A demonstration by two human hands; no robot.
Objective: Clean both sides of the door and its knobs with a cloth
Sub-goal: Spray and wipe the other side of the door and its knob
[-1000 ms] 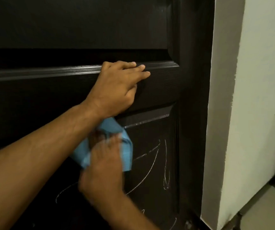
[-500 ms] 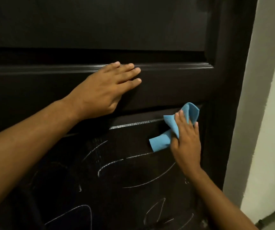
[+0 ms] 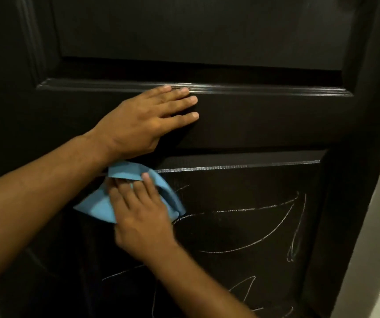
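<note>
Your left hand (image 3: pixel 143 120) lies flat, fingers straight, on the dark door (image 3: pixel 264 125) on its middle rail. Your right hand (image 3: pixel 138 212) presses the blue cloth (image 3: pixel 97 207) with straight fingers against the upper left of the lower panel, just beside white chalk marks (image 3: pixel 253 226).

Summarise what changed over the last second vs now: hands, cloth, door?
The right hand swept the blue cloth right across the lower panel to its right edge, then back left under the left hand. Nothing taken up or let go. The left hand stayed flat on the door rail; chalk marks remain.
</note>
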